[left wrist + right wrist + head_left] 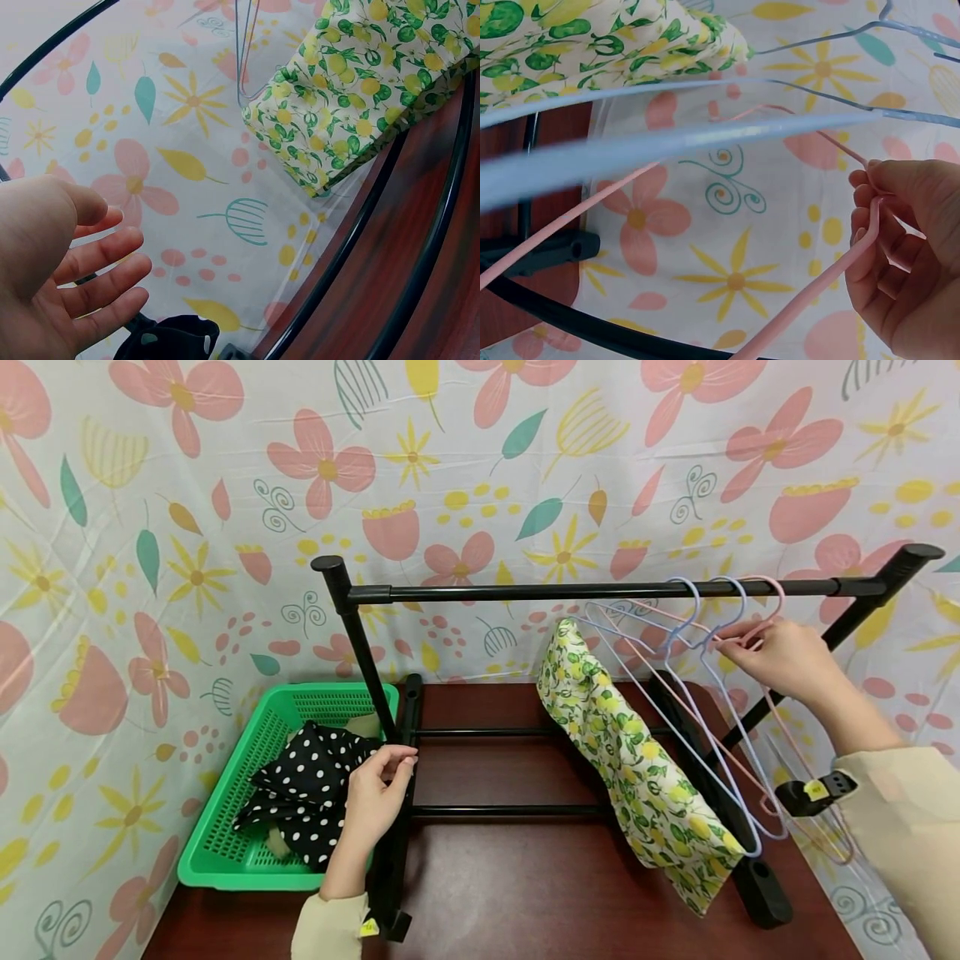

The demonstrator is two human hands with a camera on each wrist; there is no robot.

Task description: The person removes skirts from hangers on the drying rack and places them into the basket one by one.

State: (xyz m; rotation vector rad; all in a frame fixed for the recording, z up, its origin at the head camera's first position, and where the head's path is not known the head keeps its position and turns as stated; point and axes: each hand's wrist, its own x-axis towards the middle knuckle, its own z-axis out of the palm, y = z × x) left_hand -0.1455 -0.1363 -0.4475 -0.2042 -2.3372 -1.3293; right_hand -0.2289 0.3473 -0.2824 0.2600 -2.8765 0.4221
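My right hand [787, 660] pinches a pink hanger [810, 304] at its neck, just under the hook, which sits over the black rail [510, 592]. To its left, blue hangers [693, 602] hang from the same rail. A lemon-print cloth [630, 760] drapes down on the hangers' left side; how it is attached is partly hidden. My left hand [378, 797] is beside the rack's left post, its fingers loosely bent with nothing in them. In the left wrist view that hand's palm and spread fingers [112, 289] show no object held.
A green basket [225, 881] at the left contains a black polka-dot cloth [315, 785] and some beige fabric. The black rack's crossbars [510, 811] run low above the dark red-brown table [510, 893]. Floral-print fabric [450, 468] covers the wall behind.
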